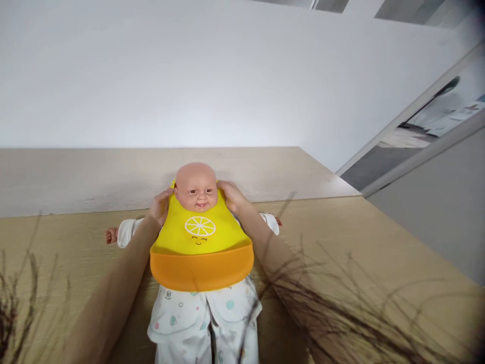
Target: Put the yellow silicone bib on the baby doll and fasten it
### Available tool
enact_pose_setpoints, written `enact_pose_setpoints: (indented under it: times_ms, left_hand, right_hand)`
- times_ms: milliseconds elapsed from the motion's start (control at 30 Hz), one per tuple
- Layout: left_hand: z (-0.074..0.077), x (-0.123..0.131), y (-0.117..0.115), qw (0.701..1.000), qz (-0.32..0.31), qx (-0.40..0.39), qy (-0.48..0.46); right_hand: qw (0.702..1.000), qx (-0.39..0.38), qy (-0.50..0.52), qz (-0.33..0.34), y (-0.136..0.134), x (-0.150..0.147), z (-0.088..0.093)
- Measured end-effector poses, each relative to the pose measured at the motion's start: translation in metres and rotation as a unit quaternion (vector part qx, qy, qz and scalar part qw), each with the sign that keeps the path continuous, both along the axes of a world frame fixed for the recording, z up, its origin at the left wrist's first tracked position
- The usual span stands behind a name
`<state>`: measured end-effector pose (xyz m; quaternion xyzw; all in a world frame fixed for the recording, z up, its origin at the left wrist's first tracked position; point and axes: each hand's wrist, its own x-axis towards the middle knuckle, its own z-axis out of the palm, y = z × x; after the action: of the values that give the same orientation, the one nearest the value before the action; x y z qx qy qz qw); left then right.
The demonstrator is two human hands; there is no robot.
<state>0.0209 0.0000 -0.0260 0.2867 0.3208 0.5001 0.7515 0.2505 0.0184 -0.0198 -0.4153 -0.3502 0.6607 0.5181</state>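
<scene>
A baby doll [196, 177] lies on its back on a wooden table, dressed in white clothes [182, 316] with coloured dots. Over its chest is a yellow bib [200, 237] with a lemon-slice print and an orange catch pocket [202, 269]. My left hand [161, 206] is at the left side of the doll's neck, its fingers closed at the bib's neck edge. On the other side, my right hand [232, 195] curls around the bib's upper edge beside the doll's cheek. The fingertips of both hands and the back of the bib's neckband are hidden behind the head.
The wooden table [322, 237] extends around the doll, with a paler board [76, 177] along its far side. Behind it rises a white wall [170, 76]. At the right is an opening [409, 136] onto another area. Strands of dark hair [341, 303] cross the lower view.
</scene>
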Motion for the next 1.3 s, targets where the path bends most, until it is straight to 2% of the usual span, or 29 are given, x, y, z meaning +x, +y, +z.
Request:
enact_pose_setpoints:
  times_ms: [200,300,467,700,833,1067,1300]
  left_hand:
    - [0.001,-0.001,0.0,1.0,-0.016,0.018,-0.011]
    - [0.001,-0.002,0.0,1.0,-0.022,0.009,-0.017]
    - [0.0,-0.003,0.002,0.999,0.006,-0.022,-0.022]
    - [-0.005,-0.002,0.007,0.999,0.0,-0.054,0.002]
    - [-0.007,-0.002,0.006,1.0,-0.003,-0.028,-0.008]
    - [-0.007,0.0,0.006,0.999,0.001,-0.009,-0.039]
    - [-0.016,0.004,0.013,0.998,0.004,-0.039,0.042]
  right_hand:
    - [0.997,0.024,-0.051,0.047,0.013,-0.004,0.0]
    - [0.994,0.0,-0.047,0.096,0.018,-0.007,-0.005]
    - [0.982,-0.021,-0.028,0.184,0.018,-0.012,-0.009]
    - [0.983,-0.057,0.039,0.173,0.016,-0.014,-0.015]
    - [0.982,-0.062,0.046,0.17,0.016,-0.013,-0.017]
    - [0.985,0.017,0.024,0.169,0.014,-0.013,-0.017]
    - [0.987,0.045,0.014,0.151,0.012,-0.014,-0.021]
